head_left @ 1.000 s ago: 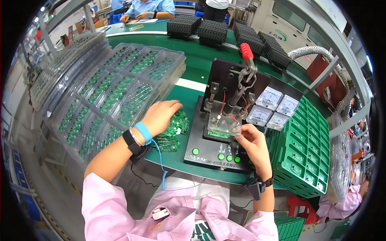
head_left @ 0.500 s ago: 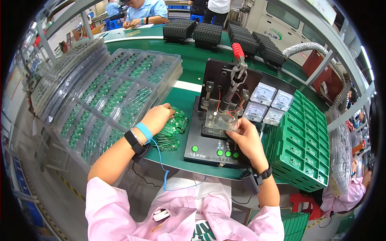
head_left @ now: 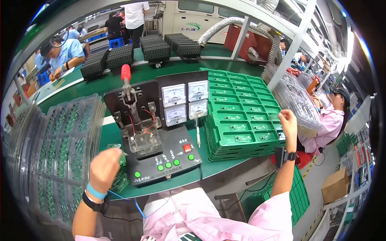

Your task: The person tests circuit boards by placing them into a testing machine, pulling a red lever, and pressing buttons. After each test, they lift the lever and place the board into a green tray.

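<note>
The left hand (head_left: 105, 170), fingers curled, is just beside a loose pile of small green circuit boards (head_left: 120, 182) on the green surface (head_left: 212, 168), near a black test fixture with a red-handled lever (head_left: 171, 136). The right hand (head_left: 288, 125) is at the right edge of stacked green plastic compartment trays (head_left: 249, 147) bearing similar boards (head_left: 238, 127). I cannot tell whether either hand's fingers grasp anything.

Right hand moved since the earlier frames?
Yes. Against the fixture's black base, it went rightward: earlier at the base's right side, the right hand is now by the green trays' right edge.
</note>
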The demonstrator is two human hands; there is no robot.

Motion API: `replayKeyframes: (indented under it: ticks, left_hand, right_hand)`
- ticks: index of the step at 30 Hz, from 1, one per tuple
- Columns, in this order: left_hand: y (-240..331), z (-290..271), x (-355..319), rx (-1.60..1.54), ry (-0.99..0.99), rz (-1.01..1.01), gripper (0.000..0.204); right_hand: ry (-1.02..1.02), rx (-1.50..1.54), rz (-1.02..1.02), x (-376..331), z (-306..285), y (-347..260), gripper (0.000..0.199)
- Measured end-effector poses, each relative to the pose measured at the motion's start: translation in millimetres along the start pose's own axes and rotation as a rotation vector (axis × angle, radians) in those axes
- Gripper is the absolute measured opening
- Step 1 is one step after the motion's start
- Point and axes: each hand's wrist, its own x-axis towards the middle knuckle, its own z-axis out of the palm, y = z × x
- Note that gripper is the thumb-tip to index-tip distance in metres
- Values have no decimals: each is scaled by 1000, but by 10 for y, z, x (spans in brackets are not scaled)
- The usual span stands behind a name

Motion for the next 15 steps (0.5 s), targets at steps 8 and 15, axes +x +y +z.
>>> replayKeyframes:
  ticks: [8, 15]
  left_hand:
    - [388, 440, 180, 211, -333, 64, 30]
    - [506, 436, 108, 70, -302, -93, 40]
  right_hand:
    - [149, -556, -270, -109, -32, 456, 25]
    - [-274, -113, -548, -1063, 1095, -2025, 28]
